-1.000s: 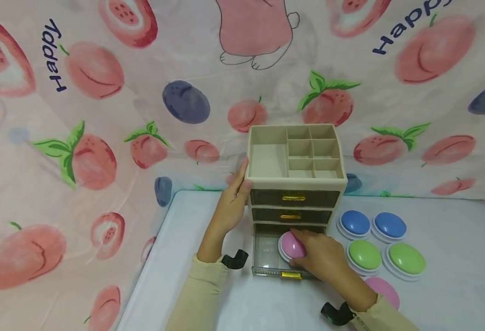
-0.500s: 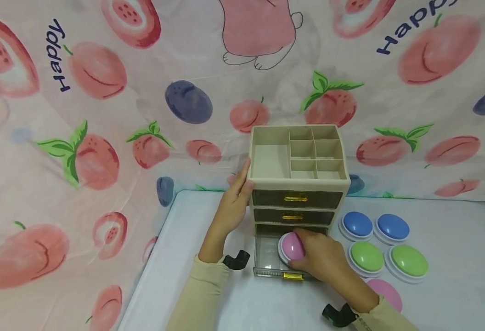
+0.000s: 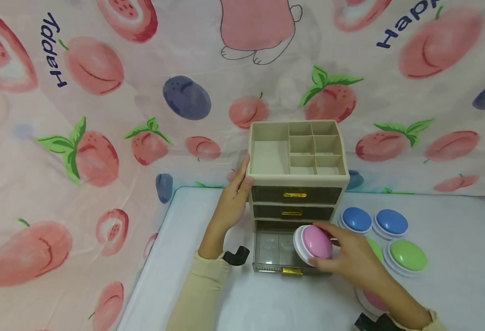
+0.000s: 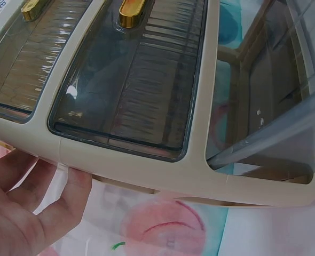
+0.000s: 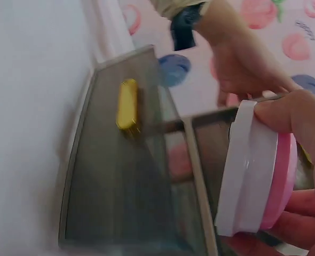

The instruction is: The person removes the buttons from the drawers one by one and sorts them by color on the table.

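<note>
My right hand [image 3: 358, 253] pinches a pink push button [image 3: 318, 241] with a white round base between thumb and fingers. The button is tilted, above the right part of the pulled-out clear bottom drawer [image 3: 267, 243]. In the right wrist view its white base [image 5: 240, 170] faces left, thumb on the rim. A cream desktop organizer [image 3: 298, 178] stands upright at the back of the table. Along its left side rests my left hand [image 3: 231, 202], fingers extended. The left wrist view shows the fingers [image 4: 78, 186] touching the cream frame beside the smoky drawer fronts [image 4: 128, 90].
Right of the organizer lie two blue buttons [image 3: 356, 219], a green button [image 3: 408, 255] and another green one [image 3: 375, 247] partly behind my right hand. A second pink button [image 3: 372, 301] is mostly hidden under my forearm. A fruit-print cloth [image 3: 209, 37] hangs behind the white table [image 3: 453, 285].
My right hand has lifted the pink button off the drawer floor and moved it to the right, tilting it. The left hand stays on the organizer's side.
</note>
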`<state>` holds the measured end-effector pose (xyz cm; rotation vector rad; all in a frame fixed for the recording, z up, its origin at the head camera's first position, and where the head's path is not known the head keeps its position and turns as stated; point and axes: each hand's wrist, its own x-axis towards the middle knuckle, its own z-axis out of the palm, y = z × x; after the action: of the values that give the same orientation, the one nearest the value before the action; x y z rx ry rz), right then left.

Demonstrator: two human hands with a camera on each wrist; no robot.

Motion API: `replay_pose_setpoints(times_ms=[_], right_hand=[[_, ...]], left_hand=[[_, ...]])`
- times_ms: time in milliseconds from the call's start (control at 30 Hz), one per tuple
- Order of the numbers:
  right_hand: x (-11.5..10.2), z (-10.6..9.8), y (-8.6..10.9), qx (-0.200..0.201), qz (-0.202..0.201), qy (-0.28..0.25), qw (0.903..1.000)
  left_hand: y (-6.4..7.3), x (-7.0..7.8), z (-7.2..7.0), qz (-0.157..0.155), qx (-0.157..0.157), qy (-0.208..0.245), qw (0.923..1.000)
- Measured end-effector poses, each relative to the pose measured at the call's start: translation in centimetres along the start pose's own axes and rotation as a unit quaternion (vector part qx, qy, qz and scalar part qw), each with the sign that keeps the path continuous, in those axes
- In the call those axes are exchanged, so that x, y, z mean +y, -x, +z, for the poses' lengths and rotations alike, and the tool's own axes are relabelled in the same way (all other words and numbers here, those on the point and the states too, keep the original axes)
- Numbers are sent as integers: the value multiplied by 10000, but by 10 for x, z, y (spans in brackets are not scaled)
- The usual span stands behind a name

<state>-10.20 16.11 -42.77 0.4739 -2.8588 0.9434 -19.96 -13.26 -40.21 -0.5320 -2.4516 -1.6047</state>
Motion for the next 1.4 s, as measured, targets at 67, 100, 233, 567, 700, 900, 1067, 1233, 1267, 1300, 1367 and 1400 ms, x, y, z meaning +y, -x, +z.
replay_pose_setpoints(times_ms=[67,100,233,567,700,900,1067,1233,1267,1300,1367,1400], right_hand=[[8,-12,8,57,76,-99,9999],[12,-18,13,48,153,-118,9998],[33,-38,37,270,348,-61,9990],[89,-69,94,803,1005,447,9907],[108,-74,111,1040,1377,707,9825],[139,-76,129,701,2070,1009,9706],[161,-71,146,584,2336,1025,9651],[173,-67,156,300,2543,1075,9607],[174,-66,157,231,2616,1056,9591],[175,-64,159,187,2675,1044,9577],[176,-62,162,75,2844,1073,9527],[176,-61,163,102,2854,1058,9525]], left_hand=[[0,0,0,-35,12,12,10000],[0,-1,0,-41,17,10,10000],[0,-2,0,22,14,7,10000],[0,-1,1,44,101,6,9999],[0,-2,2,-30,135,-40,9999],[0,-1,2,-67,171,-141,9997],[1,-1,2,-131,103,-126,9998],[4,0,0,-246,179,-91,9995],[4,0,0,-231,164,-69,9996],[3,0,1,-213,133,-38,9997],[2,1,1,-185,75,-34,9998],[2,1,1,-178,50,-12,9998]])
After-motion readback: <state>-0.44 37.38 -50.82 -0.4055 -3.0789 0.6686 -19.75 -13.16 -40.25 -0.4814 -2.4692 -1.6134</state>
